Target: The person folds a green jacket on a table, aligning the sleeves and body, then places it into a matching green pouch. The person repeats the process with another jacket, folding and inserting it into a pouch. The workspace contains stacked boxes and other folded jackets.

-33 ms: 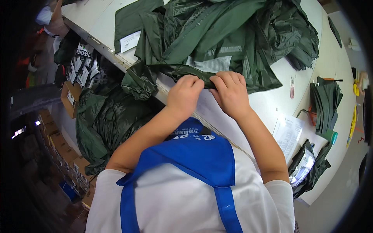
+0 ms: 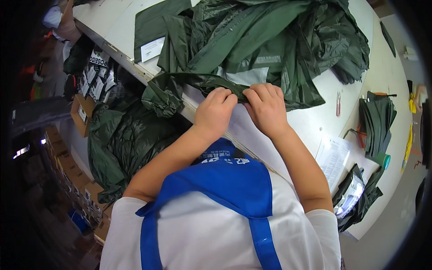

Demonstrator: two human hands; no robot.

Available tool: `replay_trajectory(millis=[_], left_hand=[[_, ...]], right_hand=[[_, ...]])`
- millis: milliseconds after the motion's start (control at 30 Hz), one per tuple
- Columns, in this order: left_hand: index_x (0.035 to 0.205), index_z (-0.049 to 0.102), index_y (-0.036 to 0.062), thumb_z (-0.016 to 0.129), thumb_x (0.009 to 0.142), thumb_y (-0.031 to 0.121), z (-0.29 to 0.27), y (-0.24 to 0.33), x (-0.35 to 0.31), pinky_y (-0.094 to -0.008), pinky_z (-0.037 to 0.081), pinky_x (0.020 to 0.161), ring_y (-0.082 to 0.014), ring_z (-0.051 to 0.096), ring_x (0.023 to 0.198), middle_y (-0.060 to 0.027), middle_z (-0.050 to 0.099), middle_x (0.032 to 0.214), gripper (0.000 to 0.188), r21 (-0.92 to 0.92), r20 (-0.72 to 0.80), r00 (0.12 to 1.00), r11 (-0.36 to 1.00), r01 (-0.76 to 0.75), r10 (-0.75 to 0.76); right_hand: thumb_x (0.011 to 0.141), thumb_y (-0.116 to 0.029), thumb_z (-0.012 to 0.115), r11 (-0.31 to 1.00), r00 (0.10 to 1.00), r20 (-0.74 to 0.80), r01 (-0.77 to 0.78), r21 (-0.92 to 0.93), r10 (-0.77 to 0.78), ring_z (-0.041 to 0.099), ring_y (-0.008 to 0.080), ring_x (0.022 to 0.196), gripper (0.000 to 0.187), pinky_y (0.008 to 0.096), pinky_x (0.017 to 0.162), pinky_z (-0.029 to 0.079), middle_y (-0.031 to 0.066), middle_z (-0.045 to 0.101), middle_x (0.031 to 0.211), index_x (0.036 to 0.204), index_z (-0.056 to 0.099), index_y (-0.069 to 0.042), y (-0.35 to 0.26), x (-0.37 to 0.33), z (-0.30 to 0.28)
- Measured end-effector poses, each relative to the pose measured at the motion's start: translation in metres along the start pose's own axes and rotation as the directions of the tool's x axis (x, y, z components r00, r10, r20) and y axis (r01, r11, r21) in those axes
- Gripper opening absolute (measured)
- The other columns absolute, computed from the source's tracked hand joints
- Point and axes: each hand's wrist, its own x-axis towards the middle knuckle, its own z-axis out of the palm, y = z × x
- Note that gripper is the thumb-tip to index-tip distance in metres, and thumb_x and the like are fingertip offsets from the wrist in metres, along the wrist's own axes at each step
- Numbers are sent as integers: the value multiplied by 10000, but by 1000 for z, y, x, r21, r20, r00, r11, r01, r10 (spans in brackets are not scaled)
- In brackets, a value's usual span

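Observation:
A dark green rain jacket (image 2: 252, 49), shiny and crumpled, with grey reflective strips, is spread over the white table (image 2: 335, 83). My left hand (image 2: 217, 108) pinches its near edge, fingers curled over the cloth. Close by on the right, my right hand (image 2: 266, 107) grips the same edge with bent fingers and the thumb underneath. A narrow stretch of the edge runs between the two hands. To the left, a bunched part of the green cloth hangs at the table's rim. My fingertips are partly hidden.
Red-handled snips (image 2: 338, 104), a printed sheet (image 2: 333, 157), folded green pieces (image 2: 377, 121) and a plastic-wrapped packet (image 2: 351, 195) lie at the right. A flat green piece with a white card (image 2: 152, 49) is at the back left. More green cloth (image 2: 128, 144) and cardboard boxes (image 2: 74, 168) stand left of the table.

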Motion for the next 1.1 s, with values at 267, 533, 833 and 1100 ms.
replay_trajectory(millis=[267,533,833,1100], left_hand=[[813,591,41,695,721,70,-28,-22,14,-402,423,742,-316,509,870,-111,513,936,142,114,-40,980,974,197,-193],[1030,577,45,676,814,161,-56,-71,-5,-340,407,917,-250,493,1079,-116,475,1175,265,-197,23,969,949,246,-246],[1376,345,148,732,746,301,-61,-140,-44,-484,310,1005,-379,357,1256,-189,396,1338,755,330,95,773,753,570,-627],[1138,556,3,556,912,157,-86,-180,22,-327,514,763,-174,633,841,-97,660,982,273,-420,789,523,339,842,-323]], right_hand=[[680,-30,669,993,997,-39,-61,100,65,542,260,809,185,368,710,421,65,574,832,850,611,-74,12,2,5],[658,-14,703,984,993,53,-109,139,102,545,338,969,211,415,917,411,86,590,942,828,590,-66,28,-31,-27],[674,8,632,888,778,432,-429,-165,456,555,346,1030,309,432,937,407,139,606,1073,975,572,-27,23,-67,-41],[746,-312,755,632,795,510,-586,507,327,569,362,1066,595,387,941,429,221,581,1159,1188,544,26,-89,59,43]])
